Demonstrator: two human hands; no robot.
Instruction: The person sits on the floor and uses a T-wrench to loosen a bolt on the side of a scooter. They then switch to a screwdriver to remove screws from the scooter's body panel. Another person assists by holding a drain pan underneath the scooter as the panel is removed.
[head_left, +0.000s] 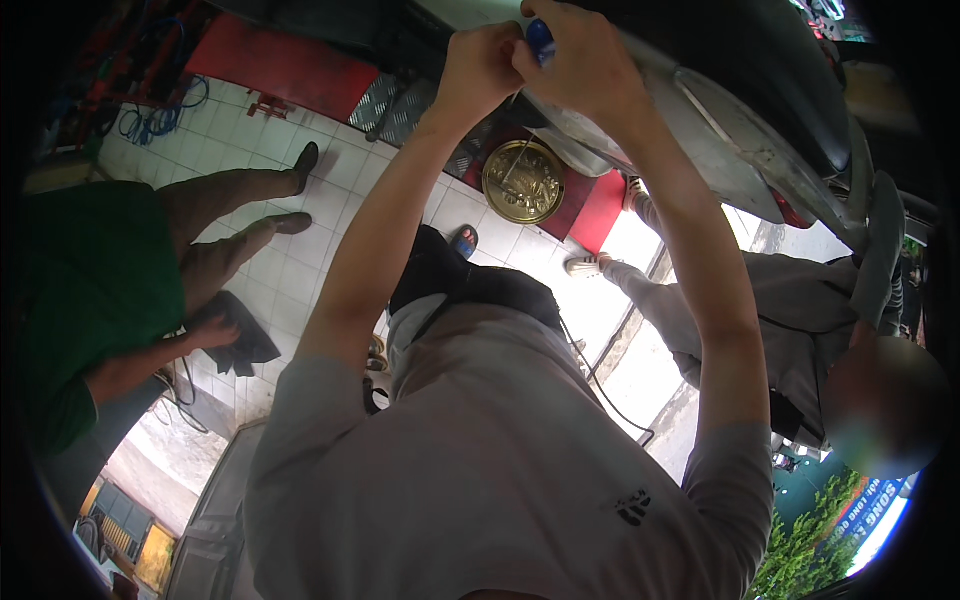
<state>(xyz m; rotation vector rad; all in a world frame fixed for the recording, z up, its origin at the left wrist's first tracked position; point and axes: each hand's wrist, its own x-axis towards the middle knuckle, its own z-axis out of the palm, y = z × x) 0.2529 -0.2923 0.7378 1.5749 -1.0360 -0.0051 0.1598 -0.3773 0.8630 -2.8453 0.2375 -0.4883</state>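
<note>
White square floor tiles (pixel 290 262) lie below the grip; the right hand (pixel 592 62) curls round a glossy blue rounded handle (pixel 540 38), long axis roughly up the view; the left hand (pixel 482 62) is just beside, its hold unclear.

You wear a loose grey short-sleeved fabric T-shirt (pixel 470 440) with a small black chest marking (pixel 632 508), above black fabric legwear (pixel 490 290).

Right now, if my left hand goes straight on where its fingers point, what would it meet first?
Probably the right hand, which holds a blue object; the left hand looks very close, perhaps touching, but depth is unclear.
</note>
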